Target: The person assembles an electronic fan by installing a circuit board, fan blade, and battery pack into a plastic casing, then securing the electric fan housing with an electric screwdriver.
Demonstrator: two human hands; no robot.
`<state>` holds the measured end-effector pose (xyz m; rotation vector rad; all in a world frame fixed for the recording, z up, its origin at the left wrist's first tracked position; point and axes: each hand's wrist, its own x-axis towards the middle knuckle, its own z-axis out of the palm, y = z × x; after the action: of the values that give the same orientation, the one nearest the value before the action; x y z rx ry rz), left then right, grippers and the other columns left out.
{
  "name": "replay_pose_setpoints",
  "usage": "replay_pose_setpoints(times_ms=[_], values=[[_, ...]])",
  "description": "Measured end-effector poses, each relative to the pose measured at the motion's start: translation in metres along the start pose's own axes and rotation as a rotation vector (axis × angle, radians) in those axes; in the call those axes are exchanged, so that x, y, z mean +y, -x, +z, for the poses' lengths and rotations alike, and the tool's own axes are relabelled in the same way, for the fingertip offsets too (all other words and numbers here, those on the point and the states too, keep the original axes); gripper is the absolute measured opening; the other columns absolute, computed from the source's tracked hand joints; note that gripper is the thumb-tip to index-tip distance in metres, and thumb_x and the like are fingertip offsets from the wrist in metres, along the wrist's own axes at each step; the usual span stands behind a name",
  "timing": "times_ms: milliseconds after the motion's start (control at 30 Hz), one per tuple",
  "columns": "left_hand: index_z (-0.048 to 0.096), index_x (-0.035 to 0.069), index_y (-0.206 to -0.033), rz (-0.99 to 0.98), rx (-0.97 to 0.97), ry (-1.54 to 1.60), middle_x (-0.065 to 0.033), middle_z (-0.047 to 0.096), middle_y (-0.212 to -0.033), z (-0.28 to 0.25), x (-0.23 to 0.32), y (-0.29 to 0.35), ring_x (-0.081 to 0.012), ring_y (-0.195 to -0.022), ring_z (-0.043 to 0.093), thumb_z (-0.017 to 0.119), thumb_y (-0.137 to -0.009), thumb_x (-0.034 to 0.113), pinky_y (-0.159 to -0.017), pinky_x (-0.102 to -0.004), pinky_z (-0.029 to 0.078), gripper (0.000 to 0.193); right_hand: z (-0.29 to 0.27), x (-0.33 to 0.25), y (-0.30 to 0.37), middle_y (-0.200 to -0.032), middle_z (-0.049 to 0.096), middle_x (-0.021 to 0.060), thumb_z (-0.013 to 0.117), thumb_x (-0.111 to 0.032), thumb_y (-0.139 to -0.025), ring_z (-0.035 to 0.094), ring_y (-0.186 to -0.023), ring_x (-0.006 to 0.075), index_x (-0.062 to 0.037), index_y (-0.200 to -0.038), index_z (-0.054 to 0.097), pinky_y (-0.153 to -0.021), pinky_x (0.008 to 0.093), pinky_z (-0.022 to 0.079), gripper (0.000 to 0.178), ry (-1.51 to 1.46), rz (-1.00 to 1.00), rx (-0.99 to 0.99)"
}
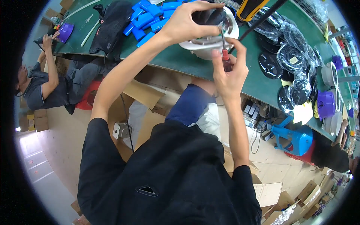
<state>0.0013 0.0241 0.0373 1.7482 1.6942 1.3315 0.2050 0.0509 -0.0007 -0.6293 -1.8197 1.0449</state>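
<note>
A white round housing (205, 51) rests at the near edge of the green bench. Over it, my left hand (183, 24) is curled with thumb and fingers around a dark rounded part (208, 17) sitting in the housing. My right hand (233, 77) grips a screwdriver (225, 60) by its red handle, shaft pointing away from me. The screwdriver's tip is close to my left thumb at the housing's right side; whether it touches a screw is too small to tell. Part of the housing is hidden behind my hands.
Several blue blocks (144, 19) lie heaped at the left, beside a black cloth item (112, 27). A yellow-and-black tool (251, 9) is close beyond the housing. Plastic-wrapped black discs (270, 64) and purple rings (325, 104) cover the right. Co-workers sit at both sides; open cartons are below.
</note>
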Motion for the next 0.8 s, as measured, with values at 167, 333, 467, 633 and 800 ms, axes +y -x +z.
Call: replay_pose_setpoints(times_ms=[167, 333, 467, 633, 800], values=[[0.058, -0.002, -0.126, -0.282, 0.239, 1.092, -0.0224, 0.061, -0.124, -0.022, 0.003, -0.009, -0.0331, -0.118, 0.059, 0.059, -0.089, 0.026, -0.106, -0.0438, 0.046, 0.047, -0.006, 0.024, -0.016, -0.064, 0.063, 0.0182, 0.062, -0.019, -0.098, 0.066, -0.055, 0.0266, -0.0051, -0.11, 0.056, -0.053, 0.0359, 0.048, 0.019, -0.021, 0.159, 0.066], [0.041, -0.008, -0.142, 0.224, 0.293, 1.668, -0.0349, 0.043, -0.144, -0.026, 0.005, 0.018, -0.0458, -0.135, 0.044, 0.055, -0.087, 0.032, -0.12, -0.0565, 0.031, 0.069, -0.006, 0.02, -0.023, -0.067, 0.065, 0.0175, 0.064, -0.017, -0.096, 0.066, -0.055, 0.0298, -0.0047, -0.112, 0.057, -0.052, 0.0366, 0.048, 0.021, 0.102, 0.061, 0.008], [0.033, -0.001, -0.152, -0.01, 0.601, 1.515, -0.0345, 0.033, -0.153, -0.006, 0.061, 0.062, -0.0486, -0.144, 0.031, 0.055, -0.084, 0.025, -0.121, -0.06, 0.023, 0.075, -0.03, -0.002, 0.013, -0.075, 0.07, 0.0097, 0.077, -0.007, -0.082, 0.064, -0.053, 0.0156, -0.0051, -0.114, 0.064, -0.048, 0.0303, 0.049, 0.035, 0.175, -0.265, 0.09], [0.062, -0.007, -0.12, -0.428, 0.508, 0.337, -0.0154, 0.069, -0.107, 0.06, 0.092, 0.172, -0.021, -0.098, 0.065, 0.069, -0.084, 0.025, -0.091, -0.0349, 0.051, 0.049, -0.054, -0.041, 0.079, -0.061, 0.053, 0.0013, 0.085, -0.016, -0.078, 0.051, -0.053, 0.0103, -0.0031, -0.092, 0.066, -0.051, 0.0266, 0.041, 0.027, -0.415, 0.156, -0.257], [0.066, -0.002, -0.101, -0.347, 0.161, 0.196, -0.0055, 0.069, -0.077, 0.116, 0.065, 0.179, -0.0098, -0.069, 0.063, 0.071, -0.09, 0.013, -0.064, -0.0261, 0.051, 0.019, -0.092, 0.003, 0.127, -0.058, 0.043, 0.0017, 0.08, -0.01, -0.083, 0.042, -0.053, 0.0081, -0.0052, -0.068, 0.047, -0.048, 0.0284, 0.033, 0.036, -0.253, 0.324, -0.233]])
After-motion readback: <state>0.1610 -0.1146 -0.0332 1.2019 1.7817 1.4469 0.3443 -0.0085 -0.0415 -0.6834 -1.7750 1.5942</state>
